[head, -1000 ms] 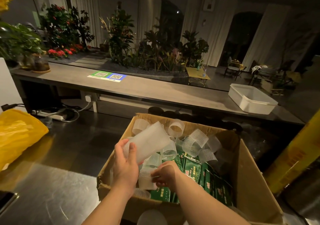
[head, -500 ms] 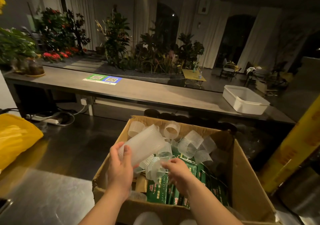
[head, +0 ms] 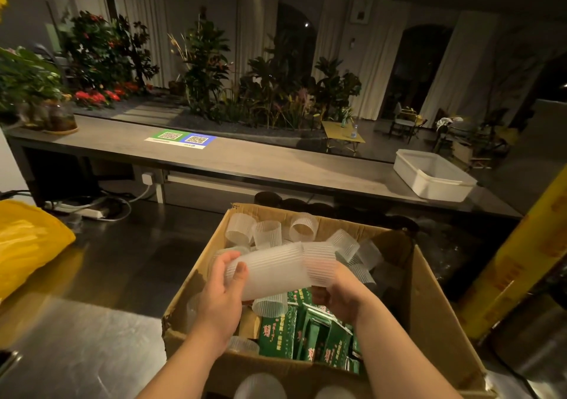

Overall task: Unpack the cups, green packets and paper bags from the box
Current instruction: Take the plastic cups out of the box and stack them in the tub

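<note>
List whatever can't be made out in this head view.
All head view.
- Box floor, any paper bags: buried under loose cups and green packets.
- Fingertips of right hand: behind the cup stack it holds.
- Packet print: too small.
- Two pale round tops: cut off by bottom edge.

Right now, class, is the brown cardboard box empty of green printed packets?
No: many green printed packets stand inside the brown cardboard box.

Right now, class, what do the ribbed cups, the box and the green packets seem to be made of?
Ribbed cups: probably thin plastic, frosted and translucent, letting light through. Box: corrugated cardboard, matt brown with frayed edges. Green packets: likely printed plastic film or foil, slightly glossy, catching highlights.
</note>
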